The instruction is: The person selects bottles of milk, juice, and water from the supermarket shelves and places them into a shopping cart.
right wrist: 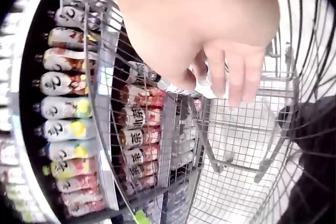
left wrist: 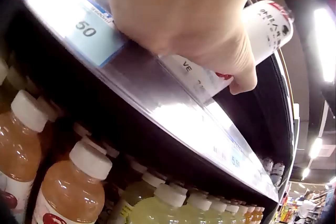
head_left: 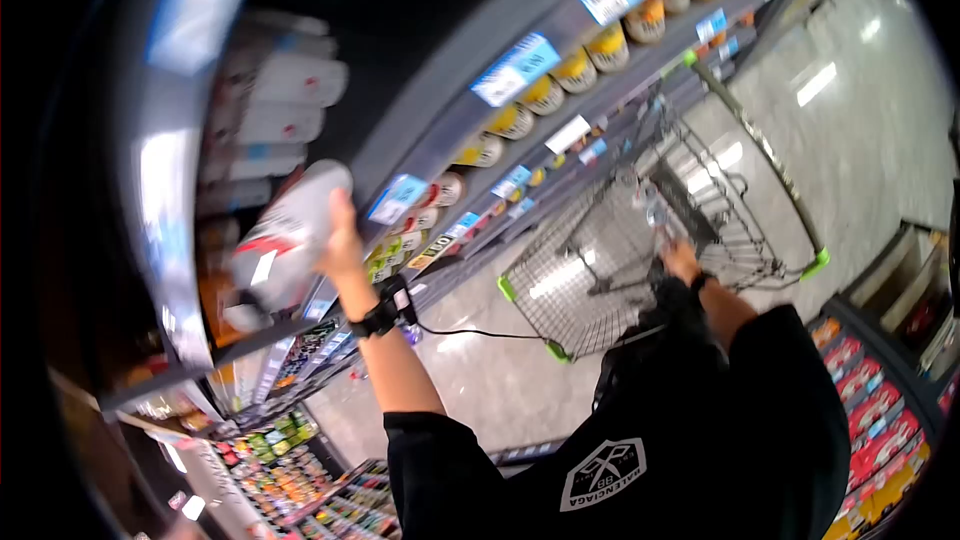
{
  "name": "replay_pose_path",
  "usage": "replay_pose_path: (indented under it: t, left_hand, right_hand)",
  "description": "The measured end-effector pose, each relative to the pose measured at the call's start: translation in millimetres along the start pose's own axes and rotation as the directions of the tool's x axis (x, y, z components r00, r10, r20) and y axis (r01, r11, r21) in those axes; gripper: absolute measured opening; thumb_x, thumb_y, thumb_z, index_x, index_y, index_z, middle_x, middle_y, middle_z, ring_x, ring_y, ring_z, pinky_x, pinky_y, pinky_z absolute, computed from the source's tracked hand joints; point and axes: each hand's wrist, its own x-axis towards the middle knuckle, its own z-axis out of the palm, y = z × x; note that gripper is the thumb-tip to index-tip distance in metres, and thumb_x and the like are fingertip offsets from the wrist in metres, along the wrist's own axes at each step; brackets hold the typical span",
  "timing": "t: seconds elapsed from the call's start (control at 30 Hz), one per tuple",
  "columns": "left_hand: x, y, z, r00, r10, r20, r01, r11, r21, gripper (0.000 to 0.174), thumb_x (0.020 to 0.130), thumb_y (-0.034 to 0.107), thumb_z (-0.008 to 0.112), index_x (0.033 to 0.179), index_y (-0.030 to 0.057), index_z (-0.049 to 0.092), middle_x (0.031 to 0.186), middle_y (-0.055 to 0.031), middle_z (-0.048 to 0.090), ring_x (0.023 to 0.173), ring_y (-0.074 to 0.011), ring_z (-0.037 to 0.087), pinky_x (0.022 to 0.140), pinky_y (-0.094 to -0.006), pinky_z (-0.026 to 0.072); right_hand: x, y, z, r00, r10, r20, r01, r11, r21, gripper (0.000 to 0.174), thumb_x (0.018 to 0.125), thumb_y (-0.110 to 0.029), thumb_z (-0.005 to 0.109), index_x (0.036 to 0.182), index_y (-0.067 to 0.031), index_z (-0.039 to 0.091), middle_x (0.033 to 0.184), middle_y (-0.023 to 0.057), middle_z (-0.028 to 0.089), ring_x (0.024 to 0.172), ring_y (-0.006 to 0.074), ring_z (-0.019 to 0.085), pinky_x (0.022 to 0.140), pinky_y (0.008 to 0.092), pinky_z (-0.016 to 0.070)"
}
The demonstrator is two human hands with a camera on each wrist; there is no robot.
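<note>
Up at the top shelf: the left hand (head_left: pixel 340 240) grips a white bottle (head_left: pixel 290 235) round its body, fingers curled over it and the thumb underneath; the bottle lies tilted, its lower end just over the shelf lip (left wrist: pixel 173 103).
Top shelf contents: more white bottles (head_left: pixel 285 80) stand in rows behind the held one, blurred in the head view.
Shelf lip: a shiny strip that carries a blue price tag (left wrist: pixel 86 29) marked 50, directly under the left hand.
Shelf below: orange drink bottles (left wrist: pixel 68 182) with white caps stand packed together, and pale yellow bottles (left wrist: pixel 173 203) run on along the row to their right.
Right hand: the right hand (head_left: pixel 682 262) reaches down into the cart (head_left: pixel 560 280), its fingers curled round a small labelled bottle (right wrist: pixel 210 85) held above the wire floor.
Cart: a wire basket with green corner bumpers, parked close alongside the shelving; through its mesh, rows of labelled drink bottles (right wrist: pixel 63 108) show on the shelves.
Open room: pale tiled floor (head_left: pixel 860 120) stretches past the far side of the cart, with another display of red packets (head_left: pixel 870 420) at the person's right.
</note>
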Motion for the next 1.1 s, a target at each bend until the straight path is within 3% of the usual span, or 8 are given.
replay_pose_path:
  t: [0.03,0.1,0.17,0.3,0.47,0.6,0.8,1.1]
  left_hand:
    - [0.4,-4.3,-1.1,0.977,0.187,0.104,-0.21,0.932,0.296,0.057,0.08,0.009,0.088,0.128,-0.0032,0.057,0.121,-0.0202,0.067,0.112,-0.0301,0.065,0.1,-0.0431,0.0529]
    - [15.1,38.0,16.9,0.859,0.293,-0.42,-0.32,0.947,0.007,0.065,0.077,0.018,0.092,0.128,0.0012,0.055,0.122,-0.0171,0.068,0.118,-0.0325,0.063,0.103,-0.0436,0.0496]
    - [22.8,44.4,8.4,0.772,0.461,-0.437,-0.49,0.87,0.051,0.069,0.072,0.021,0.095,0.125,0.0056,0.053,0.122,-0.0137,0.068,0.117,-0.0337,0.065,0.105,-0.0465,0.0473]
    - [-33.5,88.5,-22.4,0.764,0.478,-0.434,-0.506,0.861,0.057,0.048,0.075,0.018,0.088,0.114,0.0069,0.061,0.11,-0.0133,0.071,0.112,-0.0337,0.067,0.105,-0.0533,0.0449]
    - [-214.4,164.0,-34.9,0.999,0.027,0.029,-0.013,0.913,-0.408,0.05,0.063,0.015,0.089,0.108,0.0067,0.069,0.108,-0.0143,0.072,0.104,-0.0368,0.067,0.095,-0.0453,0.0521]
    - [-352.4,194.9,-54.5,0.772,-0.296,0.562,0.491,0.839,-0.233,0.068,0.061,0.018,0.088,0.124,0.0108,0.063,0.119,-0.0161,0.071,0.112,-0.0393,0.066,0.096,-0.0485,0.0534]
    - [-428.6,192.6,-94.2,0.471,-0.328,0.819,0.641,0.765,-0.062,0.079,0.061,0.022,0.087,0.133,0.0103,0.058,0.116,-0.0245,0.07,0.108,-0.0444,0.067,0.091,-0.0497,0.0553]
    - [-490.4,184.3,-93.4,0.624,-0.206,0.754,0.587,0.76,-0.278,0.074,0.066,0.014,0.082,0.134,0.0025,0.057,0.12,-0.0242,0.068,0.114,-0.0432,0.065,0.097,-0.0466,0.0522]
  right_hand:
    - [7.7,33.2,2.9,0.991,-0.127,0.043,0.129,0.991,-0.044,0.029,0.087,-0.026,0.07,0.102,-0.0014,0.068,0.076,0.0143,0.071,0.079,0.03,0.072,0.073,0.0422,0.0545]
    - [-23.2,38.9,-16.6,0.922,-0.382,0.066,0.388,0.908,-0.157,0.031,0.082,-0.023,0.073,0.105,-0.0026,0.071,0.084,0.0185,0.072,0.083,0.0344,0.072,0.078,0.0433,0.0556]
    - [-64.7,32.2,-36.6,0.821,-0.57,0.027,0.553,0.783,-0.283,0.023,0.087,-0.014,0.071,0.105,-0.0013,0.068,0.082,0.0114,0.072,0.074,0.02,0.069,0.07,0.0363,0.0554]
    - [-153.2,-11.2,-74.3,0.788,-0.613,0.054,0.605,0.755,-0.252,0.038,0.091,-0.021,0.071,0.122,-0.0005,0.065,0.092,0.0208,0.075,0.086,0.0336,0.073,0.078,0.0419,0.0568]
    - [-310.8,-113.7,-68.4,0.693,-0.72,0.043,0.72,0.689,-0.082,0.045,0.099,-0.027,0.064,0.136,-0.0036,0.058,0.104,0.0144,0.07,0.082,0.0215,0.071,0.074,0.0344,0.0554]
    - [-337.2,-108.4,-35.7,0.381,-0.924,0.037,0.924,0.382,0.015,0.044,0.1,-0.022,0.062,0.137,0.0007,0.053,0.106,0.0152,0.069,0.085,0.0196,0.069,0.076,0.0327,0.0544]
    - [-374.2,-95.0,10.6,0.589,-0.806,0.058,0.803,0.592,0.067,0.035,0.091,-0.028,0.079,0.104,0.0014,0.064,0.073,0.0048,0.062,0.066,0.0108,0.055,0.061,0.0301,0.0465]
    - [-384.7,-84.0,8.3,0.609,-0.761,0.224,0.793,0.589,-0.157,0.03,0.089,-0.026,0.08,0.088,-0.0001,0.065,0.066,0.006,0.056,0.062,0.009,0.048,0.056,0.0308,0.0419]
